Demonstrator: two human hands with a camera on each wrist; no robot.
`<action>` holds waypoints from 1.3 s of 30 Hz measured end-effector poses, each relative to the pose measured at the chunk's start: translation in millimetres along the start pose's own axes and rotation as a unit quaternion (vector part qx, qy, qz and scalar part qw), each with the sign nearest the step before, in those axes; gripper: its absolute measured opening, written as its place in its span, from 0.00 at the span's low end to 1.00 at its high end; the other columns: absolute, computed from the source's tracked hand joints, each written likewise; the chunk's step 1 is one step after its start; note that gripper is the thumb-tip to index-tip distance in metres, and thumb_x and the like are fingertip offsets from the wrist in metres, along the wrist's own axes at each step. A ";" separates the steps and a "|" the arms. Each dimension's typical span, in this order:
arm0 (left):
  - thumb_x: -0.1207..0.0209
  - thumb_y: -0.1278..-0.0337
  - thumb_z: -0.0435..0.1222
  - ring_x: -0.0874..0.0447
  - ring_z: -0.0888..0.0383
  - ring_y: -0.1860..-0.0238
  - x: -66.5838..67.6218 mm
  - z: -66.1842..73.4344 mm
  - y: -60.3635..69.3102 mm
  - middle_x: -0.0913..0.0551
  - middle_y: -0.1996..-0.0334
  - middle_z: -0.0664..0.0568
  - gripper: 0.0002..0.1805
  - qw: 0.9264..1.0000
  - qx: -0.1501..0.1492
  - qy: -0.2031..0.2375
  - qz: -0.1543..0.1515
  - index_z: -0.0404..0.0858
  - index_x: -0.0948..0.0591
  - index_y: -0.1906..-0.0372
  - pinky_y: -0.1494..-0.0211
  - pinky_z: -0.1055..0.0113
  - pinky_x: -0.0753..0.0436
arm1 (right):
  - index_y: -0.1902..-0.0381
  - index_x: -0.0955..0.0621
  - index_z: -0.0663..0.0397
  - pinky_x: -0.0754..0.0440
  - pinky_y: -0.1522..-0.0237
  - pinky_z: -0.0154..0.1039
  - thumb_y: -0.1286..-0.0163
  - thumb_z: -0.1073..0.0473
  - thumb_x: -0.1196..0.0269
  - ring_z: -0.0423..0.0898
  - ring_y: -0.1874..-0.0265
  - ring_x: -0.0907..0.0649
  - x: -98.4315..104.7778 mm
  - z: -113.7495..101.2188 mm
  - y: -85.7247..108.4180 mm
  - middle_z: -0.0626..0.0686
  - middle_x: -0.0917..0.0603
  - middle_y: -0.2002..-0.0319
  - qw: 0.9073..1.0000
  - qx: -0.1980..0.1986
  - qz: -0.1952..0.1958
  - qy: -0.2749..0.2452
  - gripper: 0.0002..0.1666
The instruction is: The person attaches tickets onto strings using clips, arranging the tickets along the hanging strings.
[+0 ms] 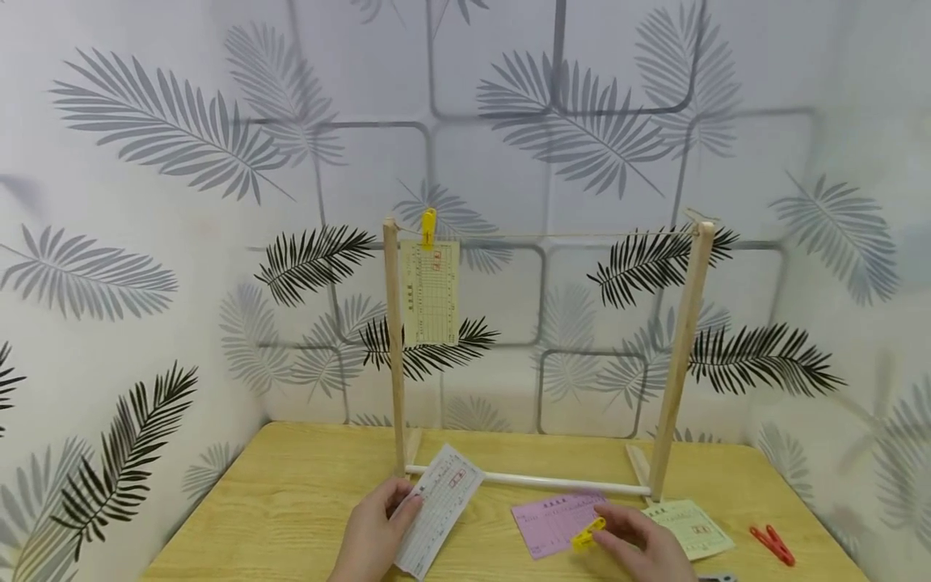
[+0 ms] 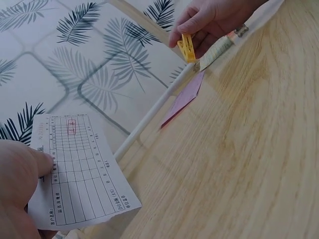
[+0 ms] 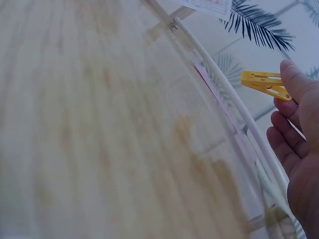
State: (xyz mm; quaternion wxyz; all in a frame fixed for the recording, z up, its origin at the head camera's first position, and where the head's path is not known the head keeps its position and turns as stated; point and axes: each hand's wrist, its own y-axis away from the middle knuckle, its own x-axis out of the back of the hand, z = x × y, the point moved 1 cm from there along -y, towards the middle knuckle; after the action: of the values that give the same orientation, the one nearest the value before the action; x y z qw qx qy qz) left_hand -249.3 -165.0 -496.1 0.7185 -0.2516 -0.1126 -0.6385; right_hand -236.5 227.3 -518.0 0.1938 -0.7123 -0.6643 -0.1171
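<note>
Your left hand (image 1: 372,524) comes in from the lower edge of the head view and pinches the white slip (image 1: 444,509) along its left edge, thumb laid flat across the printed face and fingers tucked behind the paper. You hold that slip slanted, its top leaning to the right, with the upper end in front of the white rod (image 1: 553,482) as the head view sees it. Your right hand (image 1: 643,543) is turned so the thumb and index fingertip pinch one end of the yellow clip (image 1: 589,533), its other end pointing toward your left; the remaining fingers curve loosely beneath, clear of the clip. That hand is raised off the table (image 1: 291,493), and in the head view the clip overlaps the lower right of the purple slip (image 1: 541,521). Just beside your right hand lies a pale green slip (image 1: 691,525), with a red clip (image 1: 773,545) further right. Above your left hand, a yellow-green slip (image 1: 431,299) hangs by a second yellow clip (image 1: 429,225) from the string (image 1: 553,235), next to the left post (image 1: 396,364)
</note>
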 end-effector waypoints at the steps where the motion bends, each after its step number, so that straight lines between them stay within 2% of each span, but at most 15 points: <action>1: 0.32 0.22 0.36 0.20 0.57 0.60 0.7 1.0 -0.6 0.14 0.61 0.57 0.02 1.000 0.002 0.004 -0.002 0.43 0.15 0.53 0.55 0.65 0.19 | 0.41 0.11 0.62 0.12 0.51 0.34 0.30 0.63 0.22 0.44 0.53 0.11 -1.5 -1.7 -1.6 0.52 0.08 0.50 1.000 -0.005 0.007 -0.003 0.21; 5: 0.34 0.20 0.37 0.20 0.57 0.58 3.2 3.4 -2.8 0.13 0.58 0.56 0.03 1.000 0.007 0.012 -0.003 0.42 0.15 0.52 0.52 0.62 0.18 | 0.43 0.10 0.61 0.13 0.54 0.34 0.31 0.61 0.21 0.45 0.53 0.10 -3.5 -10.5 -9.8 0.51 0.07 0.52 1.000 -0.024 0.018 -0.004 0.20; 8: 0.35 0.18 0.38 0.19 0.57 0.57 4.8 4.0 -4.2 0.13 0.57 0.55 0.04 1.000 0.013 0.019 0.003 0.42 0.14 0.51 0.52 0.62 0.17 | 0.41 0.11 0.60 0.13 0.55 0.35 0.28 0.60 0.22 0.46 0.53 0.11 -0.4 -22.5 -16.6 0.51 0.08 0.52 1.000 -0.017 0.012 -0.012 0.20; 11: 0.35 0.19 0.39 0.19 0.57 0.58 5.6 4.2 -4.8 0.13 0.58 0.55 0.05 0.999 0.019 0.031 0.010 0.42 0.13 0.51 0.55 0.65 0.17 | 0.39 0.12 0.60 0.12 0.54 0.35 0.26 0.60 0.24 0.46 0.52 0.11 4.9 -38.0 -21.5 0.51 0.08 0.50 1.000 0.013 0.001 -0.027 0.20; 15: 0.34 0.19 0.39 0.18 0.58 0.59 6.2 9.7 -6.5 0.12 0.59 0.55 0.05 0.999 0.010 0.047 0.022 0.42 0.12 0.52 0.57 0.68 0.17 | 0.39 0.12 0.58 0.12 0.51 0.34 0.24 0.60 0.26 0.43 0.53 0.11 17.4 -67.0 -28.8 0.51 0.09 0.50 0.996 0.089 -0.005 -0.025 0.19; 18: 0.34 0.20 0.38 0.18 0.58 0.60 7.5 16.4 -8.3 0.13 0.60 0.54 0.05 0.998 -0.008 0.052 0.036 0.41 0.12 0.54 0.58 0.68 0.17 | 0.39 0.12 0.60 0.12 0.51 0.34 0.22 0.62 0.28 0.42 0.54 0.11 26.1 -89.3 -35.9 0.52 0.08 0.52 0.988 0.150 -0.014 -0.025 0.17; 22: 0.33 0.21 0.37 0.19 0.57 0.62 7.3 28.3 -12.1 0.14 0.63 0.54 0.05 0.996 -0.023 0.068 0.055 0.39 0.12 0.55 0.59 0.69 0.18 | 0.38 0.13 0.61 0.12 0.51 0.34 0.20 0.60 0.29 0.42 0.55 0.11 37.7 -117.5 -45.4 0.51 0.09 0.52 0.979 0.205 -0.017 0.001 0.18; 28: 0.33 0.22 0.36 0.17 0.55 0.64 5.3 47.8 -19.4 0.13 0.64 0.50 0.06 0.990 -0.039 0.123 0.059 0.36 0.12 0.54 0.63 0.69 0.17 | 0.38 0.13 0.55 0.13 0.51 0.35 0.20 0.55 0.29 0.45 0.52 0.10 51.5 -154.9 -55.8 0.46 0.09 0.53 0.967 0.241 0.014 0.081 0.18; 33: 0.33 0.21 0.36 0.14 0.55 0.64 4.2 63.2 -24.8 0.10 0.62 0.48 0.07 0.984 -0.054 0.156 0.061 0.35 0.12 0.52 0.63 0.67 0.14 | 0.37 0.13 0.55 0.12 0.50 0.38 0.21 0.56 0.27 0.49 0.50 0.09 59.9 -180.7 -61.9 0.47 0.09 0.51 0.951 0.282 0.026 0.121 0.19; 39: 0.34 0.20 0.35 0.13 0.55 0.64 1.5 77.1 -30.6 0.10 0.62 0.48 0.07 0.980 -0.057 0.181 0.064 0.34 0.13 0.50 0.63 0.66 0.13 | 0.34 0.14 0.56 0.11 0.46 0.51 0.21 0.56 0.27 0.53 0.45 0.09 70.9 -211.1 -67.6 0.50 0.08 0.48 0.941 0.304 0.022 0.148 0.22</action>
State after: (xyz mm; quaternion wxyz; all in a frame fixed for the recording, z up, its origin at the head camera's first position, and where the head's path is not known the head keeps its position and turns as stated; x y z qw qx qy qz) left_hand -266.6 -129.1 -423.3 0.7507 -0.1795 0.0720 -0.6317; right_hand -278.0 202.8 -290.3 0.4997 -0.6088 -0.6161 -0.0097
